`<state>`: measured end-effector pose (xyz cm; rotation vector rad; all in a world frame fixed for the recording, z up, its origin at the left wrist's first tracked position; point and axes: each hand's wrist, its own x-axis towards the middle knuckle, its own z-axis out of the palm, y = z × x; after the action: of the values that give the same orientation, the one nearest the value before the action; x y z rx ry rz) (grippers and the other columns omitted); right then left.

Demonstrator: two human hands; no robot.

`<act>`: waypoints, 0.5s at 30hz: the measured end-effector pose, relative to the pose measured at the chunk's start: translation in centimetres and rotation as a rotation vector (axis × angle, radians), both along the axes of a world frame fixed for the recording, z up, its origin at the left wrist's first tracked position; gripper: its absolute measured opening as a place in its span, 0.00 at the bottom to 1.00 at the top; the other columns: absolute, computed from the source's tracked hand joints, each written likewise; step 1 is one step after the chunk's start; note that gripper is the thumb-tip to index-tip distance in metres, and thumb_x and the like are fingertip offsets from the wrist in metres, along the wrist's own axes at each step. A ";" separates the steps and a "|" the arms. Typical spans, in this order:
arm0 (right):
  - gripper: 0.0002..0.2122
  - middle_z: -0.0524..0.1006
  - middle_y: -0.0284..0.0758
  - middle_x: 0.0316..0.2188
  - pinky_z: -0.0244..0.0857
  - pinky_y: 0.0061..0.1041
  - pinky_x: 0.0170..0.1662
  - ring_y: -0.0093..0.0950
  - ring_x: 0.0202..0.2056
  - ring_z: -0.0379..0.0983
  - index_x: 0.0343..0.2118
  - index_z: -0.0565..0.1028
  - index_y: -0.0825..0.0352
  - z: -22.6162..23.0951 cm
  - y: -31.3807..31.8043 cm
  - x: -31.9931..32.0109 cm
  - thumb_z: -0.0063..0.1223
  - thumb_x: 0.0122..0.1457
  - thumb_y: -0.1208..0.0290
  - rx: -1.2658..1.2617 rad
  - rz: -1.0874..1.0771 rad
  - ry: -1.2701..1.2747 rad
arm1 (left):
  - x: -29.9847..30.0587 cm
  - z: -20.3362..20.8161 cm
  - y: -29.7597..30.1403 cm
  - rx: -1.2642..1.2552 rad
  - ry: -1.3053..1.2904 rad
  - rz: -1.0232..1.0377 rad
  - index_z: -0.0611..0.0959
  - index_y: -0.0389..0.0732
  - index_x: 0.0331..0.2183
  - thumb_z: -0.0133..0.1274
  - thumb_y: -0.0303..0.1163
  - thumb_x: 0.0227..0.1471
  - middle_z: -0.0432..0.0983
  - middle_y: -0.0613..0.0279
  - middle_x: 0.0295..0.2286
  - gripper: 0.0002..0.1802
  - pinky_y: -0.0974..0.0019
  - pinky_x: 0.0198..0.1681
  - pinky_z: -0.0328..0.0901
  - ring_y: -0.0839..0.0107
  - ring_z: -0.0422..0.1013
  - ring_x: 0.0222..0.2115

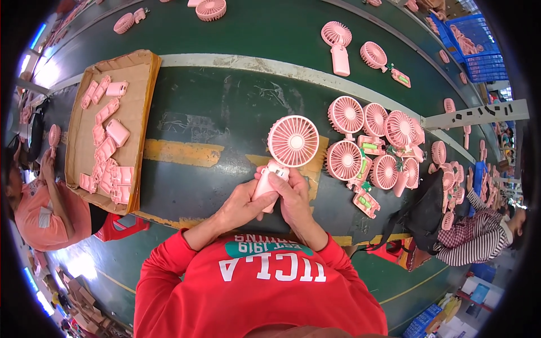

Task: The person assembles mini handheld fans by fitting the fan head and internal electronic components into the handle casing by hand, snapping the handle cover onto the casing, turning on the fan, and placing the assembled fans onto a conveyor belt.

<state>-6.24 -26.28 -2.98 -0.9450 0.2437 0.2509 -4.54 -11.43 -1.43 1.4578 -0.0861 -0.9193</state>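
Both my hands are closed round the handle of a pink handheld fan [293,141], held over the near side of the green worktable. Its round grille points away from me, up and slightly right. My left hand [239,204] wraps the handle's lower left side. My right hand [294,194] grips it from the right, its thumb lying over the front of the handle near the neck. To the right lies a cluster of pink fans [345,160], several with opened handles showing green cells inside.
A cardboard tray [147,101] of pink handle covers [118,133] stands at the left. Beyond a pale metal rail [248,62], more fans [336,35] lie on a green surface. A blue crate [479,48] stands far right. Co-workers sit left [51,217] and right [473,236].
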 end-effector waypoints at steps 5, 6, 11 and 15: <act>0.19 0.69 0.41 0.47 0.65 0.28 0.49 0.28 0.47 0.68 0.53 0.61 0.69 -0.2 -0.2 1.1 0.44 0.61 0.69 -0.017 0.054 0.023 | 1.7 -1.0 0.5 -0.121 0.064 -0.053 0.74 0.35 0.35 0.48 0.35 0.55 0.74 0.62 0.25 0.12 0.76 0.23 0.65 0.78 0.69 0.20; 0.19 0.69 0.41 0.47 0.65 0.28 0.49 0.28 0.47 0.68 0.53 0.61 0.69 -0.1 -0.4 1.5 0.44 0.61 0.69 -0.025 0.037 0.002 | 2.3 -0.9 0.5 -0.166 0.083 -0.061 0.74 0.35 0.35 0.49 0.35 0.55 0.75 0.61 0.25 0.12 0.75 0.23 0.65 0.77 0.69 0.20; 0.22 0.65 0.39 0.52 0.58 0.25 0.53 0.26 0.51 0.64 0.57 0.55 0.69 -0.9 -0.9 3.3 0.41 0.63 0.65 -0.199 0.198 -0.051 | 8.2 0.8 1.2 -0.091 -0.112 0.176 0.74 0.32 0.39 0.50 0.32 0.51 0.75 0.61 0.23 0.15 0.75 0.20 0.65 0.77 0.68 0.17; 0.19 0.68 0.40 0.49 0.58 0.24 0.53 0.27 0.50 0.65 0.54 0.59 0.72 -1.8 -0.5 3.5 0.41 0.63 0.67 -0.345 0.296 -0.145 | 17.3 1.8 -1.0 0.423 -1.186 0.291 0.74 0.35 0.35 0.50 0.35 0.48 0.76 0.51 0.21 0.14 0.60 0.24 0.67 0.61 0.74 0.20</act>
<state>-2.72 -26.75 -4.77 -1.3373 0.0102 0.4184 12.75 -12.47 0.35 2.1725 -0.5563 0.2808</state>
